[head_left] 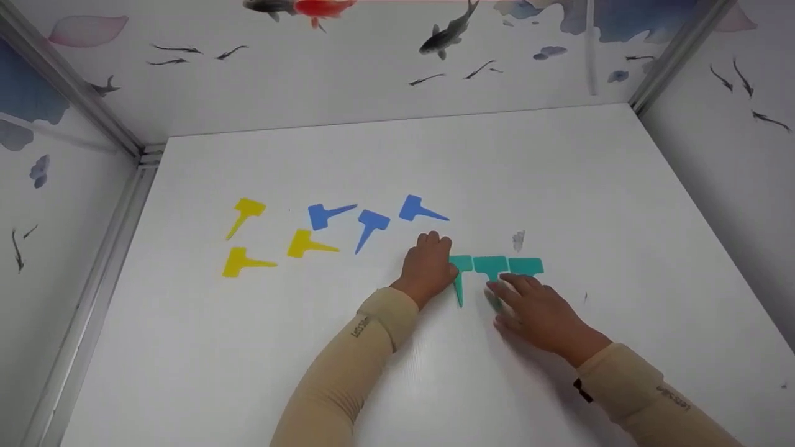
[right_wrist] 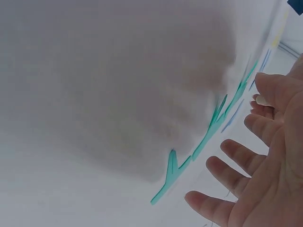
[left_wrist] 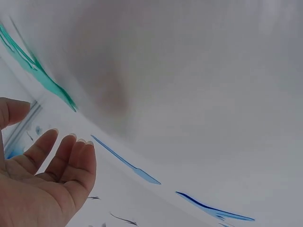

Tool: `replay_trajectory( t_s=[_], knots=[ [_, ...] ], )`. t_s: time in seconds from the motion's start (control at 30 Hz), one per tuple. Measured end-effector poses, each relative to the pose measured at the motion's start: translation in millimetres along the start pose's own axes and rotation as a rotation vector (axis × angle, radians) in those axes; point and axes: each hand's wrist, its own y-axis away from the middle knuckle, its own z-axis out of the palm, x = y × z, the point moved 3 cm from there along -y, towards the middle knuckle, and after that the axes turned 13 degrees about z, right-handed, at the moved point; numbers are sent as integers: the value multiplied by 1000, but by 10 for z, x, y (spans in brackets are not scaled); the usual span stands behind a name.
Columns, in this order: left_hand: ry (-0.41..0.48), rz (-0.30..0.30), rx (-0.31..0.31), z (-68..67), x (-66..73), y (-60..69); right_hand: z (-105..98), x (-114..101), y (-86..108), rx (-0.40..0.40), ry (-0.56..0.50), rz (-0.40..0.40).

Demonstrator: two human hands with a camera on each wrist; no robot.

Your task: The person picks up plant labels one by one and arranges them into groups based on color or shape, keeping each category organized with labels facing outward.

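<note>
Three green T-shaped plant labels lie in a row on the white table, heads side by side: the left one [head_left: 461, 264], the middle one [head_left: 490, 265] and the right one [head_left: 525, 266]. My left hand [head_left: 427, 267] is at the left label's edge, partly covering its head. In the left wrist view, its fingers [left_wrist: 80, 163] are loosely bent and grip nothing. Over the stems of the middle and right labels hovers my right hand [head_left: 546, 313], hiding part of them. Its fingers [right_wrist: 225, 172] are spread and relaxed in the right wrist view, apart from the labels.
Blue plant labels [head_left: 373, 220] lie beyond my left hand, at varied angles. Farther left are yellow plant labels [head_left: 235, 262]. White panels printed with fish [head_left: 448, 32] border the table [head_left: 217, 372] at the back and sides. A grey smudge [head_left: 518, 239] marks the tabletop.
</note>
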Motion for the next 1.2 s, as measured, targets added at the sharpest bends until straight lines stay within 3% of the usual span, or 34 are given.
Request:
replay_trajectory(
  t_s=[0.37,0.73,1.2],
  knots=[
    [34,-58,24,-114,-185,122,-27,-150,-87,4,9,-26],
    [8,-73,34,-178,-342,227,-16,-293,-119,7,25,-51],
    [51,-103,53,-233,-523,260,43,-363,-150,-47,28,-46]
  ],
)
